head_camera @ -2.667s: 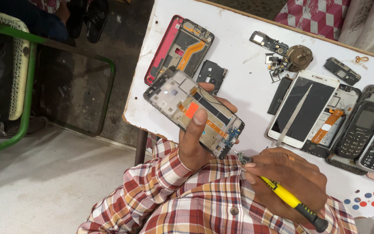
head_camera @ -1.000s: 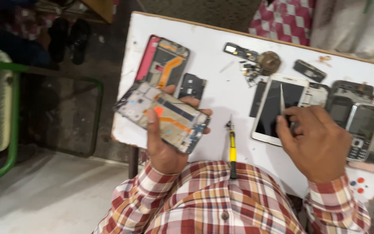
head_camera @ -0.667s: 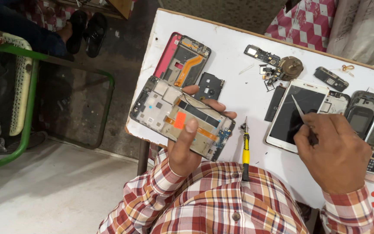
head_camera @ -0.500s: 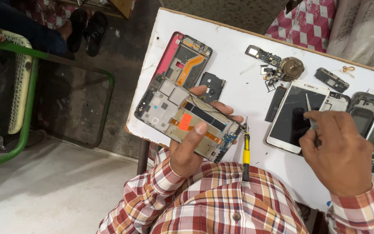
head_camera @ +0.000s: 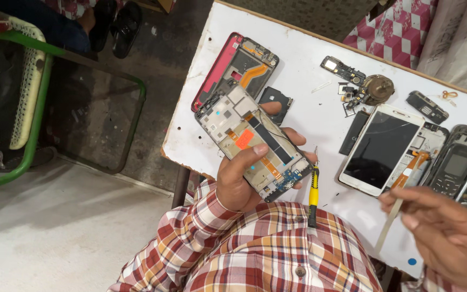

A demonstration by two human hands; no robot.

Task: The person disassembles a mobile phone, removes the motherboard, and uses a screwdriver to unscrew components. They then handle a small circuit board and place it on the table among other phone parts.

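The white table carries the whole spread, and its crowding is the first hazard: a red-edged phone frame lies at its far left, a white smartphone with a dark screen lies face up toward the right, dark keypad phones sit beyond it, and loose small parts are scattered near the far edge, so a careless sweep of a sleeve could knock something to the floor. The opened phone chassis is held up off the table, over its near left part and above the person's checked shirt, its bare boards and an orange patch facing the camera; if the grip slackens it would likely drop onto the lap or the table edge. The left hand is clamped around it, fingers curled behind the far side and the thumb pressed on the face, which could strain a ribbon there. The right hand is closed lightly on a thin pale tool, pinched near its upper end, hanging well apart from the chassis; a slip could scratch the screen just beside it. A yellow-handled screwdriver lies at the table's near edge, untouched, and could roll off.
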